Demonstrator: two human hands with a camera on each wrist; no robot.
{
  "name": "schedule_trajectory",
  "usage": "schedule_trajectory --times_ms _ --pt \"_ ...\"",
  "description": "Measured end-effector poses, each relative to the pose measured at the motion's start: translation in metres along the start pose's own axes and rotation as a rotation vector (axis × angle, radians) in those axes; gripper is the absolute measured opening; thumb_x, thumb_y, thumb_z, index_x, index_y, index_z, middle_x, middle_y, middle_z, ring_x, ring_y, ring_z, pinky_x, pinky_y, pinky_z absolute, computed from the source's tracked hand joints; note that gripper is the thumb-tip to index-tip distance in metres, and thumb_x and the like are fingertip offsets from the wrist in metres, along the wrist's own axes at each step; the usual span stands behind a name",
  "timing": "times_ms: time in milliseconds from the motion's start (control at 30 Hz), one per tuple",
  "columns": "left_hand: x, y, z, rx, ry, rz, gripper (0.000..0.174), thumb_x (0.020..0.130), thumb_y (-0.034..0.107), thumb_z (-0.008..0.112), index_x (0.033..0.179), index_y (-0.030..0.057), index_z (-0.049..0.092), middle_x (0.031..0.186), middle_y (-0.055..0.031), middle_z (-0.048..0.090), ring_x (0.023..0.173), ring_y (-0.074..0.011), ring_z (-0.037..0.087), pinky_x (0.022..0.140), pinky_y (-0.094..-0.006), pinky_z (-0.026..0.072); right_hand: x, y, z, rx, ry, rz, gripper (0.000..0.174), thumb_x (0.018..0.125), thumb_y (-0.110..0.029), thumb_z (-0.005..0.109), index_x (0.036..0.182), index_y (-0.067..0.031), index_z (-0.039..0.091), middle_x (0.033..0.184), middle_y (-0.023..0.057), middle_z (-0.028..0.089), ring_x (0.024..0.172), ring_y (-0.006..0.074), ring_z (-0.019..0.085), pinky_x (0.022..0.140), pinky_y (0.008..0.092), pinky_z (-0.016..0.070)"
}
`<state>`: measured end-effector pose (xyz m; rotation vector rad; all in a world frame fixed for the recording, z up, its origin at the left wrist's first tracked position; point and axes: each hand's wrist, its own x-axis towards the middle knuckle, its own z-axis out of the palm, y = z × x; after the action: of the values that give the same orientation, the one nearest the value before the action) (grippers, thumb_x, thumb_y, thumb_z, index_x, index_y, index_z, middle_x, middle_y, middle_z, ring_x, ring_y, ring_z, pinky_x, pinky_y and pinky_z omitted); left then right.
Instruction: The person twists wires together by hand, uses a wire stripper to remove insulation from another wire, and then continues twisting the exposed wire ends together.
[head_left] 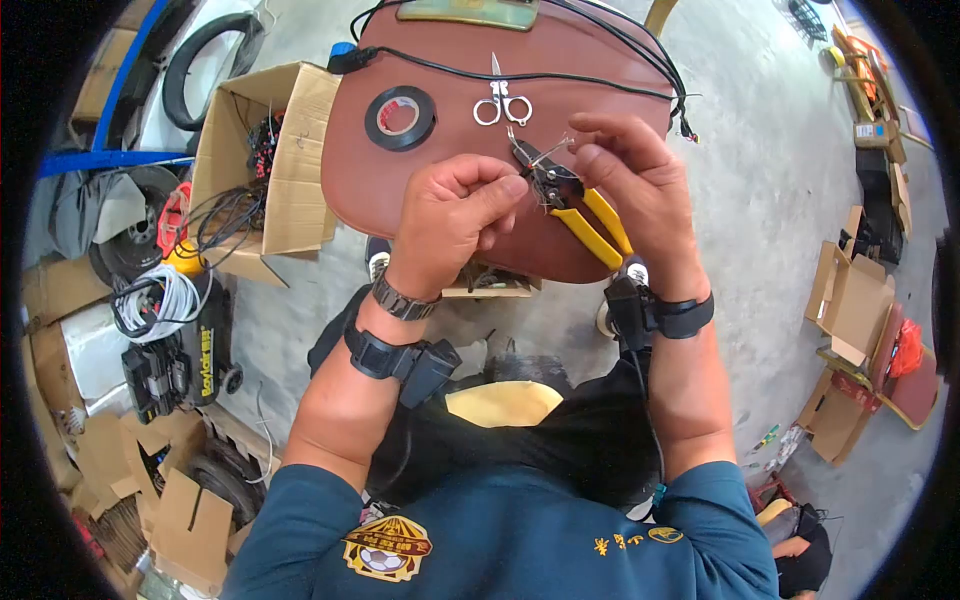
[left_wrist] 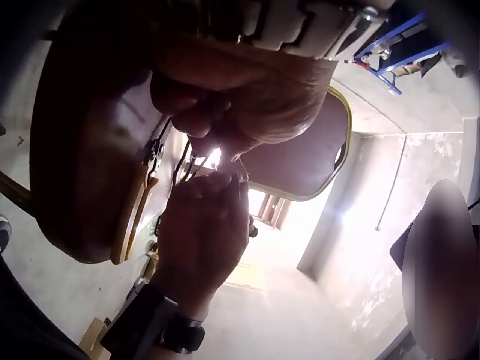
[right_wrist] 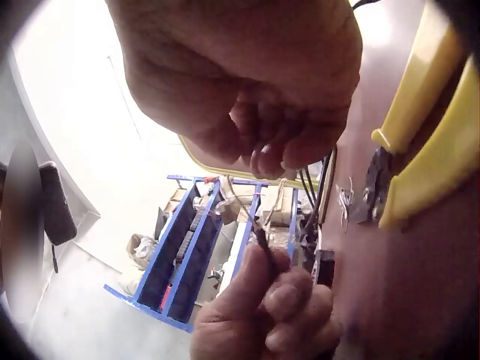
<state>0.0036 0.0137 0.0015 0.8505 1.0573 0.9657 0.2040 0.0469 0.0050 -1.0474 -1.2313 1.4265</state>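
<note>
My left hand pinches a thin black cable between thumb and forefinger, and bare wire strands spread from its end. Close to those strands, my right hand has its thumb and forefinger apart, the other fingers loosely bent. Below the hands lie wire strippers with yellow handles on the reddish-brown seat. Small silvery wire scraps are beside the strippers' head in the right wrist view. Scissors and a roll of black tape lie farther up the seat.
A black cable with a blue plug runs across the seat's far part, near a greenish phone-like slab. An open cardboard box with cables stands at the left. More boxes are on the floor at right.
</note>
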Motion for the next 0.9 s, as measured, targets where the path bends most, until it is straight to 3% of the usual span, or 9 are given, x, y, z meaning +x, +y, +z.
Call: schedule_trajectory --times_ms 100,133,233,333,633,733,900 --pt "0.000 0.002 -0.003 -0.020 -0.025 -0.011 0.014 0.091 0.016 0.066 0.094 0.0030 0.066 0.067 -0.0002 0.061 0.052 -0.0047 0.050 0.045 -0.0173 0.0370 -0.003 0.003 0.004 -0.064 -0.128 0.003 0.018 0.090 -0.003 0.063 0.107 0.0007 0.065 0.093 0.0036 0.066 0.086 0.0094 0.061 0.077 0.0258 0.0514" --pt "0.000 0.002 -0.003 -0.021 -0.032 -0.020 0.013 0.091 0.016 0.066 0.095 0.0030 0.066 0.068 -0.0002 0.061 0.052 -0.0050 0.050 0.046 -0.0176 0.0373 -0.002 0.007 0.004 -0.137 -0.142 -0.122 0.014 0.090 -0.006 0.063 0.103 0.0001 0.066 0.090 0.0027 0.067 0.084 0.0084 0.060 0.075 0.0249 0.0510" --pt "-0.001 0.000 -0.004 -0.053 -0.071 0.029 0.013 0.091 0.014 0.066 0.097 0.0027 0.065 0.070 -0.0009 0.061 0.053 -0.0060 0.051 0.047 -0.0184 0.0385 -0.005 0.004 0.006 -0.106 -0.117 0.045 0.013 0.090 -0.008 0.064 0.099 0.0011 0.067 0.085 0.0031 0.067 0.081 0.0082 0.060 0.073 0.0238 0.0504" --pt "0.000 0.000 -0.003 -0.059 -0.085 0.076 0.013 0.091 0.011 0.066 0.099 0.0019 0.064 0.072 -0.0018 0.062 0.055 -0.0070 0.052 0.048 -0.0190 0.0397 -0.007 0.002 0.009 -0.061 -0.077 0.062 0.013 0.090 -0.010 0.064 0.095 0.0023 0.067 0.081 0.0026 0.066 0.078 0.0081 0.060 0.071 0.0233 0.0495" --pt "0.005 -0.010 -0.008 -0.182 0.039 0.070 0.017 0.090 0.011 0.067 0.103 0.0004 0.064 0.075 -0.0037 0.064 0.055 -0.0077 0.053 0.048 -0.0191 0.0404 -0.006 0.002 0.015 0.071 -0.078 0.078 0.033 0.089 -0.003 0.062 0.121 0.0000 0.053 0.085 -0.0008 0.061 0.077 0.0040 0.054 0.066 0.0205 0.0451" --pt "0.005 -0.008 -0.009 -0.228 0.035 0.053 0.017 0.090 0.012 0.066 0.103 0.0016 0.064 0.078 -0.0053 0.064 0.061 -0.0103 0.056 0.049 -0.0204 0.0434 -0.005 0.004 0.020 0.045 -0.095 -0.015 0.030 0.088 -0.002 0.061 0.118 0.0001 0.054 0.088 0.0004 0.061 0.080 0.0046 0.055 0.069 0.0203 0.0452" --pt "0.004 -0.009 -0.011 -0.277 0.006 0.051 0.017 0.091 0.012 0.066 0.104 0.0020 0.063 0.081 -0.0055 0.064 0.065 -0.0115 0.057 0.050 -0.0212 0.0453 -0.005 0.003 0.025 0.056 -0.082 0.010 0.027 0.088 -0.002 0.062 0.114 0.0017 0.055 0.090 0.0026 0.063 0.083 0.0062 0.056 0.072 0.0213 0.0464"
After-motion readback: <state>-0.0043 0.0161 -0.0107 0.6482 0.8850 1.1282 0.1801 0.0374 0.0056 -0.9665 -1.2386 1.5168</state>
